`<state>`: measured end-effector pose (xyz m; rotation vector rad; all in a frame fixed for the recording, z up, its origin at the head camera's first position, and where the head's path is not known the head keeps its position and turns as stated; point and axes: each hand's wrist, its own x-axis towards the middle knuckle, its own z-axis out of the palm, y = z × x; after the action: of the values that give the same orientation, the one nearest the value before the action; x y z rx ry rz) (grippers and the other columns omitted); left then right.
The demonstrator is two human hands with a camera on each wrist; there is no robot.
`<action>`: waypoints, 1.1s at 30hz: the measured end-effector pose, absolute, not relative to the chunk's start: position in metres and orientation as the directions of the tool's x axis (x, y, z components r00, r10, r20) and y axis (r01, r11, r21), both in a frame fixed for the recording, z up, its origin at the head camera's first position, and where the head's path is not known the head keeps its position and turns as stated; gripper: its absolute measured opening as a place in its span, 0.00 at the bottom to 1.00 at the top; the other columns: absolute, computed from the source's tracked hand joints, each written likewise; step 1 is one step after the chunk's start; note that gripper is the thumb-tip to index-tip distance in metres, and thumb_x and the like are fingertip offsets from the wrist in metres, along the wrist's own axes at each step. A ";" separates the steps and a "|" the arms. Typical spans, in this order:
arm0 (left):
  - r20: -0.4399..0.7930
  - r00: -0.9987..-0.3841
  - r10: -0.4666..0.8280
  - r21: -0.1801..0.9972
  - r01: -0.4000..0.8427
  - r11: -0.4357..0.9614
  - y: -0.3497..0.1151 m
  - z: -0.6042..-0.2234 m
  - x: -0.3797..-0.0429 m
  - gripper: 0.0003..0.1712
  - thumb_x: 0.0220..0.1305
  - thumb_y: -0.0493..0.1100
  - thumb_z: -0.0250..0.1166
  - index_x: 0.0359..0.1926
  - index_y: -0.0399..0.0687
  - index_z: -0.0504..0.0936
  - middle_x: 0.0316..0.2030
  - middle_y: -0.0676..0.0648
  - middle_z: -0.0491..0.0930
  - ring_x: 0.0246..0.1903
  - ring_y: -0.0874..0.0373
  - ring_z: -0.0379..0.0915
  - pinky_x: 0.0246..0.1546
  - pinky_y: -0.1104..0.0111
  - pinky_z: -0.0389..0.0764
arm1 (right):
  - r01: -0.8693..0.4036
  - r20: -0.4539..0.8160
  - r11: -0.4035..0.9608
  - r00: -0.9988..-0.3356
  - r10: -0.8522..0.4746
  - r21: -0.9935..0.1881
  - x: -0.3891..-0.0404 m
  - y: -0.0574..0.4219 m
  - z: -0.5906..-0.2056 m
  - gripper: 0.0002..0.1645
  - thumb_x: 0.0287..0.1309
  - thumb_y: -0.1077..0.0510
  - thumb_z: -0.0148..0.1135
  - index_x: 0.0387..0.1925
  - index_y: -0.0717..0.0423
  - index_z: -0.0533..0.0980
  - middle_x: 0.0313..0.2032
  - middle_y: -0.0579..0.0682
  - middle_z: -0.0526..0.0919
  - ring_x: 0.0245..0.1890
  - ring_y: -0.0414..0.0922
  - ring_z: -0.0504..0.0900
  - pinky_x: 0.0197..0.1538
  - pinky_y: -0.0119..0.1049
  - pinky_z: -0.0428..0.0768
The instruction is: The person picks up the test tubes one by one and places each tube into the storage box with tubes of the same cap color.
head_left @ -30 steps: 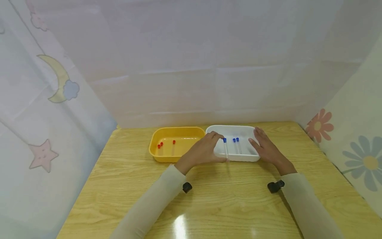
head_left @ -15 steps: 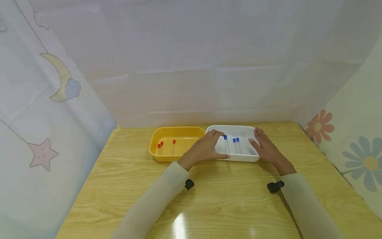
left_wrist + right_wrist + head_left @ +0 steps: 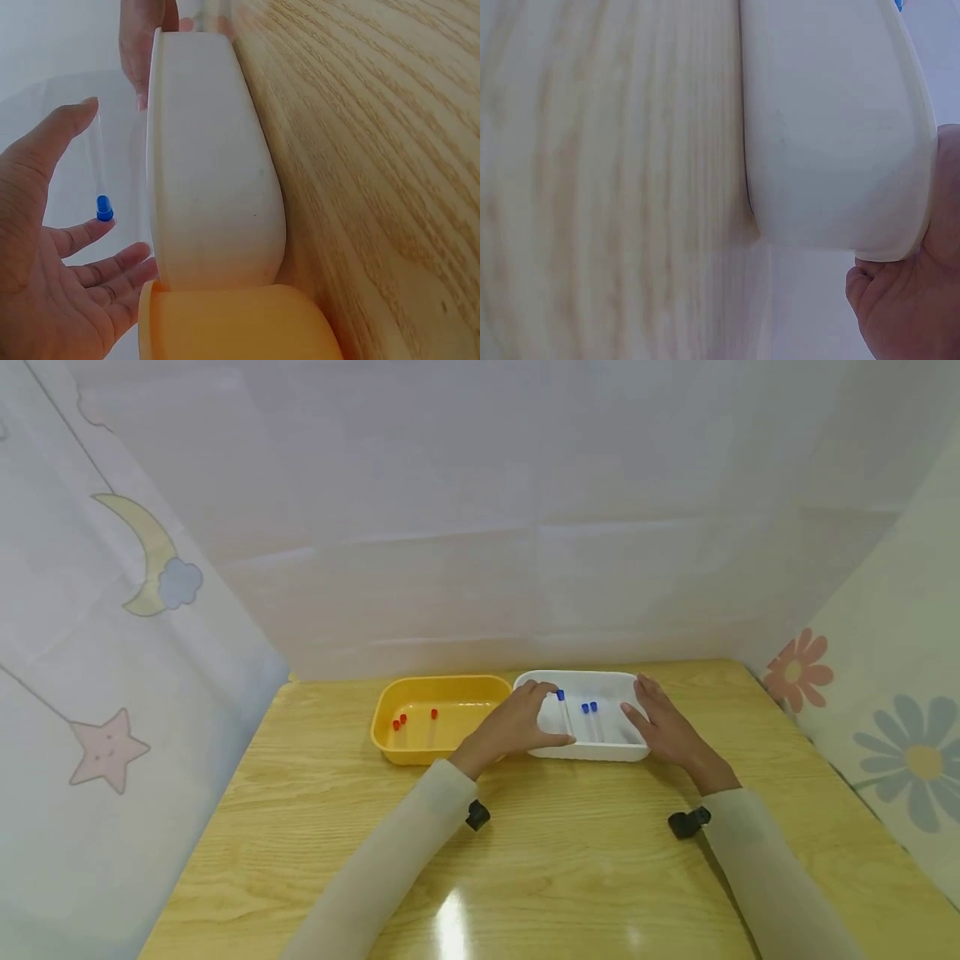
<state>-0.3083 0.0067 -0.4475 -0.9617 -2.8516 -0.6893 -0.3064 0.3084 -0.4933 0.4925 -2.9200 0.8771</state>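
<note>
My left hand (image 3: 520, 722) holds a clear test tube (image 3: 566, 717) with a blue cap, over the left part of the white tray (image 3: 645, 679). In the left wrist view, the thumb tip is at the tube's plain end and the index fingertip at the blue cap (image 3: 104, 208); the other fingers spread loosely. Two more blue-capped test tubes (image 3: 590, 718) lie side by side inside the tray. At the tray's right end, my right hand (image 3: 670, 727) grips the rim, thumb over the inside and fingers along the outside.
A yellow tray (image 3: 382, 745) with 3 red-capped test tubes (image 3: 432, 727) stands against the white tray's left side. Both rest on a wood-grain table (image 3: 570, 860), near its back edge. Patterned cloth walls (image 3: 480, 568) enclose the table behind and at the sides.
My left hand has shifted slightly away from me, carrying the tube from the white tray's front rim to further inside it. The right hand stays on the rim.
</note>
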 end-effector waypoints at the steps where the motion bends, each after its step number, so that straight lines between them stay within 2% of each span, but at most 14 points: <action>1: 0.189 -0.806 0.562 0.395 0.586 0.707 0.007 -0.448 -0.309 0.52 0.54 0.72 0.71 0.71 0.49 0.68 0.63 0.44 0.72 0.56 0.54 0.72 0.60 0.61 0.77 | -0.317 0.141 0.789 -0.948 -0.287 -0.527 -0.307 0.308 -0.493 0.46 0.80 0.40 0.38 0.78 0.69 0.39 0.79 0.64 0.34 0.79 0.63 0.33 0.75 0.64 0.39; 11: 0.157 -0.820 0.550 0.363 0.566 0.740 0.014 -0.451 -0.313 0.53 0.55 0.70 0.71 0.73 0.47 0.66 0.63 0.44 0.73 0.57 0.54 0.71 0.60 0.64 0.76 | -0.316 0.146 0.784 -0.948 -0.282 -0.534 -0.307 0.309 -0.500 0.46 0.80 0.40 0.39 0.78 0.71 0.41 0.79 0.65 0.35 0.78 0.64 0.34 0.75 0.65 0.40; 19: 0.139 -0.826 0.546 0.382 0.553 0.740 0.018 -0.455 -0.317 0.53 0.56 0.68 0.73 0.74 0.47 0.65 0.64 0.43 0.73 0.59 0.52 0.71 0.62 0.61 0.75 | -0.318 0.145 0.791 -0.948 -0.285 -0.523 -0.305 0.309 -0.496 0.46 0.80 0.40 0.38 0.78 0.71 0.40 0.79 0.66 0.35 0.78 0.64 0.33 0.74 0.65 0.40; 24: 0.123 -0.823 0.554 0.360 0.558 0.748 0.021 -0.458 -0.322 0.54 0.56 0.70 0.71 0.74 0.47 0.64 0.65 0.44 0.73 0.60 0.52 0.70 0.63 0.62 0.74 | -0.315 0.144 0.793 -0.949 -0.282 -0.522 -0.307 0.311 -0.497 0.46 0.80 0.40 0.38 0.78 0.69 0.39 0.79 0.64 0.34 0.79 0.63 0.33 0.74 0.65 0.40; 33: 0.117 -0.802 0.585 0.347 0.585 0.733 0.026 -0.464 -0.331 0.54 0.56 0.70 0.71 0.74 0.47 0.65 0.62 0.44 0.74 0.57 0.53 0.71 0.60 0.64 0.76 | -0.316 0.150 0.798 -0.949 -0.279 -0.513 -0.308 0.311 -0.499 0.47 0.80 0.39 0.37 0.78 0.68 0.39 0.79 0.64 0.34 0.78 0.64 0.34 0.74 0.65 0.41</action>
<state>-0.3306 0.0263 -0.4643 -0.9880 -2.9245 -0.5849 -0.3076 0.3109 -0.4991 0.4824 -2.9158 0.8494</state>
